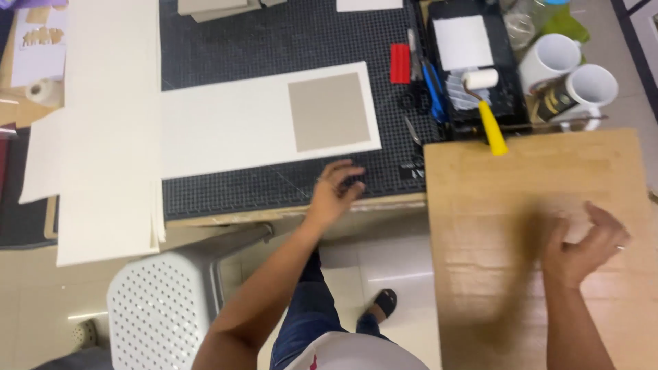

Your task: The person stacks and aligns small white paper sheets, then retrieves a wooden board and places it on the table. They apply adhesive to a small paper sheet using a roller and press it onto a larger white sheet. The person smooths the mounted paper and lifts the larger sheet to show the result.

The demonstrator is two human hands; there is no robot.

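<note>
My left hand (336, 190) hovers with curled fingers over the near edge of the black cutting mat (288, 34), holding nothing I can see. Just beyond it lies a white sheet (226, 127) with a grey board square (329, 111) on its right part. My right hand (582, 243) rests on a large brown cardboard sheet (493, 274) and closes on a small blurred pale piece (570, 218). A paint roller with a yellow handle (488, 116) lies in a black tray (473, 62), its handle overlapping the cardboard's far edge.
Long cream sheets (110, 130) hang over the table's left side. Red block (399, 63), blue-handled tool (433, 92) and scissors (413, 101) lie by the tray. Two white mugs (569, 72) stand at right. A white perforated chair (164, 301) sits below the table.
</note>
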